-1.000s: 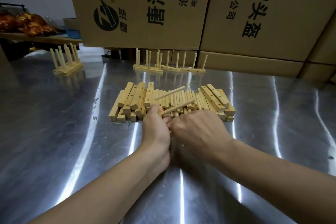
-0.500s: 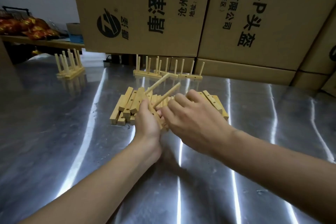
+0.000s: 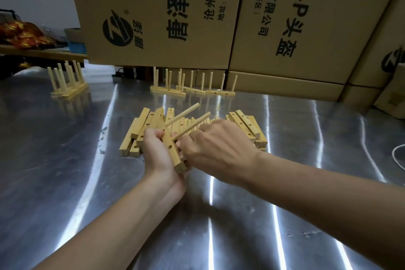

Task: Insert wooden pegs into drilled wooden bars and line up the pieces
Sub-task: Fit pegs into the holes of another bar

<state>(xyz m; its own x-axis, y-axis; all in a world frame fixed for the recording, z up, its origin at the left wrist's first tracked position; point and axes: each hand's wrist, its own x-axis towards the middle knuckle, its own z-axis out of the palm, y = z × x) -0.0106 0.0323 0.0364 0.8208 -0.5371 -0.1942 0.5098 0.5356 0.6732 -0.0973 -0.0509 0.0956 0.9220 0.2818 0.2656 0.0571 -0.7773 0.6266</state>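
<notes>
My left hand [image 3: 156, 151] grips a drilled wooden bar [image 3: 175, 155] held above the metal table [image 3: 65, 171], its near end pointing toward me. Two wooden pegs [image 3: 186, 126] stick out of the bar, slanting up and to the right. My right hand [image 3: 215, 149] is curled against the bar's right side at the base of the lower peg; its fingertips are hidden. Behind the hands lies a pile of loose bars and pegs [image 3: 151, 120]. Finished bars with upright pegs stand in a row [image 3: 192, 90] at the back.
Another group of pegged bars [image 3: 68, 85] stands at the back left. Large cardboard boxes [image 3: 219, 17] wall off the far side of the table. A white cord [image 3: 397, 155] lies at the right edge. A shelf with red packets [image 3: 22, 35] is at the far left.
Both hands lifted the bar with its two pegs off the pile and drew it toward me. The bar's near end now shows below my left hand, and the pegs slant more steeply.
</notes>
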